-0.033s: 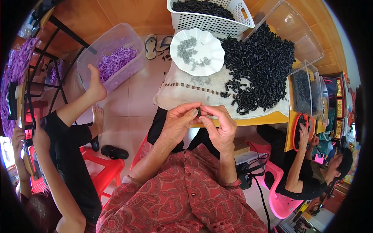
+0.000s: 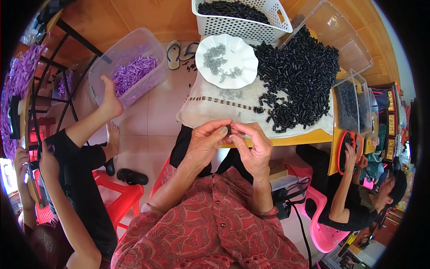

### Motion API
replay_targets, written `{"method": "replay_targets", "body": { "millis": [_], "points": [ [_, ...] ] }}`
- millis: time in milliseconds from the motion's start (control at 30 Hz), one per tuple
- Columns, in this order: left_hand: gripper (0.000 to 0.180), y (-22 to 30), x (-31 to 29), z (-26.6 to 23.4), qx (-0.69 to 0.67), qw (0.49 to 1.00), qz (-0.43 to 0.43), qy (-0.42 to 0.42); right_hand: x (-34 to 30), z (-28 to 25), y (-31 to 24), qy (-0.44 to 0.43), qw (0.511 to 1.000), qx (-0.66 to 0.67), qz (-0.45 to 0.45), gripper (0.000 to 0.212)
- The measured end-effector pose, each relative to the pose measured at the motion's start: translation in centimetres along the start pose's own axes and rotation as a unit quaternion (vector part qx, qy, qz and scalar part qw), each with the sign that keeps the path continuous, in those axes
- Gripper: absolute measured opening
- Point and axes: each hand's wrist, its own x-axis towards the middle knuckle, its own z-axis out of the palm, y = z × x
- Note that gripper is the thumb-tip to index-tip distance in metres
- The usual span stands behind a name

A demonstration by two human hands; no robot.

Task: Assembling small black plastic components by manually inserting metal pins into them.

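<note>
A pale cloth [image 2: 197, 111] covers the table [image 2: 298, 140] before you. Near its front edge, a small black piece [image 2: 229, 130] sits between your fingertips, its long axis pointing roughly away from your body. Your left hand [image 2: 205, 141] and right hand [image 2: 255, 150] meet there, both seeming to pinch it, so neither is clearly nearer. Straight ahead is a scalloped white plate [image 2: 245, 53] bearing small clear pieces [image 2: 215, 58]; ahead and rightward, a heap of black pieces [image 2: 304, 67]; beyond, a white basket [image 2: 242, 30].
</note>
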Motion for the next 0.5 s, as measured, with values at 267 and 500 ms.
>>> {"method": "replay_targets", "body": {
  "millis": [267, 500],
  "points": [
    [0.023, -0.37, 0.03, 0.23, 0.063, 0.997, 0.017, 0.045, -0.19, -0.08, 0.24, 0.006, 0.999, -0.019, -0.028, 0.020],
    [0.021, -0.46, 0.73, 0.48, 0.113, 0.992, 0.028, 0.043, -0.25, -0.16, 0.42, 0.034, 0.999, -0.016, 0.006, 0.015]
  ]
}}
